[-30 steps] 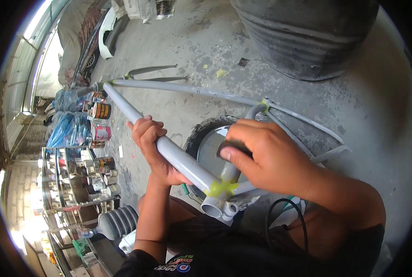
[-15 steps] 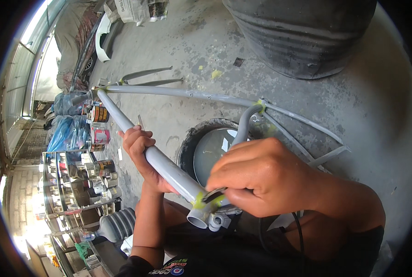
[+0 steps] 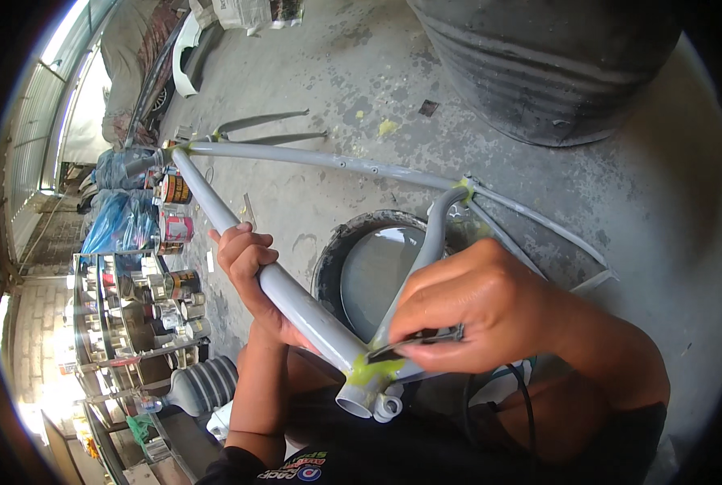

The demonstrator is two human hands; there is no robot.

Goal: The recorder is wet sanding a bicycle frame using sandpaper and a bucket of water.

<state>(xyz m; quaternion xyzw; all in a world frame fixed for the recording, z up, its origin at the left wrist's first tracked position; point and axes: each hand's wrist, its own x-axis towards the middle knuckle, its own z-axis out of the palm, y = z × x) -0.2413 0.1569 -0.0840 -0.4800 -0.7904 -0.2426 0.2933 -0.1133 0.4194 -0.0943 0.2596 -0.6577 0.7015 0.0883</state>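
A grey bicycle frame (image 3: 312,314) slants across the view, with yellow-green patches at its joints. My left hand (image 3: 249,267) is wrapped round its thick tube about midway along. Close to me, my right hand (image 3: 478,307) pinches a thin dark piece of sandpaper (image 3: 387,352) whose edge is at the yellow-green joint (image 3: 371,374) beside the open tube end. Its fingers cover part of the sandpaper. Behind that hand, a black tub (image 3: 329,271) of cloudy water stands on the floor, beyond the thick tube.
A large dark ribbed barrel (image 3: 547,73) stands at the far right. On the left are a rack (image 3: 130,323) of paint cans, blue plastic bags (image 3: 122,222) and a large water bottle (image 3: 203,388). A slim two-pronged fork (image 3: 272,129) lies past the frame. A black cable (image 3: 527,396) hangs near my leg.
My right hand has drawn slightly back along the joint with the sandpaper, uncovering more of the yellow-green patch. The near tube end sits slightly lower in view. My left hand keeps its grip.
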